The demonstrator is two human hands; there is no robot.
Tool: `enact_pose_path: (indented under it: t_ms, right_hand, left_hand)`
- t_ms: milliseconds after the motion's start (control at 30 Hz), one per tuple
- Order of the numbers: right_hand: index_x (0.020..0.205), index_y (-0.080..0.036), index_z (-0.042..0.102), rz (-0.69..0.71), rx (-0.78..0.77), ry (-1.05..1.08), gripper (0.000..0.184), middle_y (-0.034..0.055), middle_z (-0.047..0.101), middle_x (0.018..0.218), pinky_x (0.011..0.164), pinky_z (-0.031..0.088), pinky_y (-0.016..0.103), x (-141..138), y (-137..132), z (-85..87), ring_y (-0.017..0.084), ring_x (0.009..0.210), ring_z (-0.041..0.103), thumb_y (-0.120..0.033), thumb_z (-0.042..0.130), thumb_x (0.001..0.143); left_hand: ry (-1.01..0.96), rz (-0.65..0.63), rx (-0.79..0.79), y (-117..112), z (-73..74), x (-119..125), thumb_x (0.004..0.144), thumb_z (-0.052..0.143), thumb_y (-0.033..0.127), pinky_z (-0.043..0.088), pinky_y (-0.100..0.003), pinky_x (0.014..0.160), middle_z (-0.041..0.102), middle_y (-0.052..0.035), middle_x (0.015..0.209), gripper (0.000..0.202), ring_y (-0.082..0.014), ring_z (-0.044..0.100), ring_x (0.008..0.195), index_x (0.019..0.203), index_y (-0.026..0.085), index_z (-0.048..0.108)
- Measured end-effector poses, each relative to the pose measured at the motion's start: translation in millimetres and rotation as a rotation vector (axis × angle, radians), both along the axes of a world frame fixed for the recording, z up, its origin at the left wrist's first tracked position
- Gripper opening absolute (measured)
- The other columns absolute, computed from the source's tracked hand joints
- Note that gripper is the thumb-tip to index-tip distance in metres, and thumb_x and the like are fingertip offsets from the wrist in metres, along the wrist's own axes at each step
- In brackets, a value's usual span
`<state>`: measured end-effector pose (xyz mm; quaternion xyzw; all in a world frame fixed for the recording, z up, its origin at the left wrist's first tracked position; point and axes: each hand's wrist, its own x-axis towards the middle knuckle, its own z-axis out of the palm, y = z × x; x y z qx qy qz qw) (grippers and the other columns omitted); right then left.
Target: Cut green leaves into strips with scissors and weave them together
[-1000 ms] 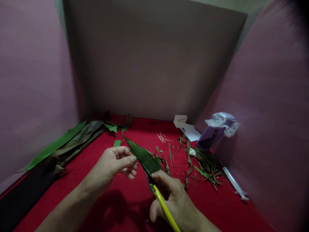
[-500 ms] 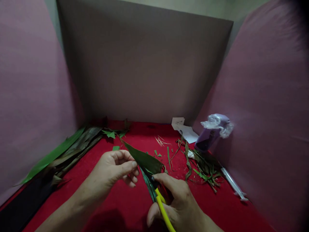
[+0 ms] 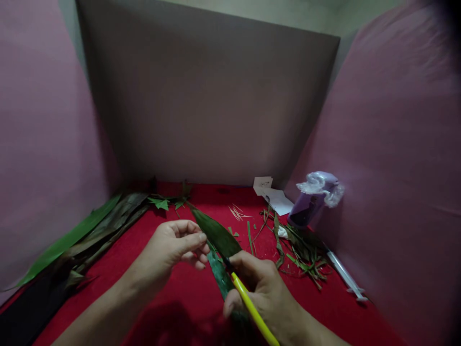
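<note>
A green leaf piece (image 3: 217,231) with a pointed tip slants up between my hands. My left hand (image 3: 182,244) pinches its left edge between thumb and forefinger. In my right hand (image 3: 257,283) is a yellow-handled tool (image 3: 250,305) that looks like pliers, its dark head against the leaf's lower end. The leaf and my fingers hide most of its jaws. My right forefinger lies along the leaf's lower right end. Under the tool, a darker green leaf strip (image 3: 219,274) runs down toward me; its lower end is in shadow.
On the red cloth (image 3: 180,302) lie long leaves (image 3: 72,240) at left, thin sticks (image 3: 237,212) at the back, and leaf scraps (image 3: 306,254) at right. A purple container with plastic wrap (image 3: 306,204), white papers (image 3: 279,202) and a syringe (image 3: 345,274) stand or lie near the right wall.
The tool's handles have come together, and only one yellow handle shows plainly. The leaf has turned a little and looks narrower. My view has shifted slightly.
</note>
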<state>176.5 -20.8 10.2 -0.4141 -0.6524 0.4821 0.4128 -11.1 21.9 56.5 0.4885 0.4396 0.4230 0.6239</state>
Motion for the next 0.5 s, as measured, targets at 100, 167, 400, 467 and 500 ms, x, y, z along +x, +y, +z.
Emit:
enact_pose_path:
  t_ms: [100, 167, 400, 467, 500]
  right_hand:
    - [0.076, -0.016, 0.054, 0.057, -0.211, 0.183, 0.046, -0.007, 0.042, 0.053, 0.041, 0.026, 0.018, -3.0, 6.8, -2.2, 0.005, 0.046, 0.033, -0.051, 0.076, 0.055]
    - [0.076, -0.016, 0.051, 0.084, -0.308, 0.259, 0.052, -0.0082, 0.041, 0.051, 0.037, 0.024, 0.016, -4.0, 10.2, -4.3, 0.003, 0.041, 0.03, -0.054, 0.076, 0.051]
    - [0.081, -0.017, 0.048, 0.228, -0.428, 0.391, 0.046, -0.0098, 0.045, 0.043, 0.027, 0.02, 0.012, -5.6, 11.8, -6.5, 0.001, 0.027, 0.027, -0.054, 0.068, 0.064]
    - [0.085, -0.017, 0.049, 0.285, -0.453, 0.417, 0.048, -0.0094, 0.045, 0.041, 0.026, 0.02, 0.011, -7.1, 10.3, -2.9, 0.001, 0.025, 0.027, -0.058, 0.064, 0.067]
    - [0.087, -0.016, 0.05, 0.303, -0.473, 0.431, 0.05, -0.0095, 0.045, 0.039, 0.026, 0.02, 0.011, -8.0, 9.5, -1.0, 0.001, 0.025, 0.028, -0.06, 0.062, 0.068]
  left_hand:
    - [-0.021, -0.007, 0.009, 4.3, -7.7, -1.6, 0.069, 0.066, 0.024, 0.05, -0.025, 0.05, 0.066, -0.0044, 0.062, 0.015, -0.0146, 0.062, 0.053, 0.064, 0.014, 0.056]
    - [-0.03, 0.007, 0.0, 5.5, -11.3, -3.0, 0.07, 0.066, 0.024, 0.05, -0.026, 0.051, 0.066, -0.004, 0.063, 0.014, -0.0147, 0.062, 0.055, 0.067, 0.014, 0.056]
    - [-0.233, 0.134, 0.058, 5.2, -17.4, -1.8, 0.072, 0.063, 0.016, 0.05, -0.03, 0.073, 0.066, -0.0042, 0.089, 0.018, -0.0174, 0.062, 0.082, 0.089, 0.017, 0.059]
    - [-0.355, 0.093, 0.031, 3.4, -18.5, -0.8, 0.073, 0.058, 0.013, 0.047, -0.032, 0.081, 0.066, -0.0056, 0.096, 0.021, -0.019, 0.06, 0.09, 0.094, 0.017, 0.059]
    - [-0.411, 0.069, 0.012, 2.5, -18.8, -0.6, 0.073, 0.056, 0.012, 0.045, -0.032, 0.083, 0.066, -0.0066, 0.098, 0.023, -0.02, 0.059, 0.094, 0.095, 0.017, 0.06]
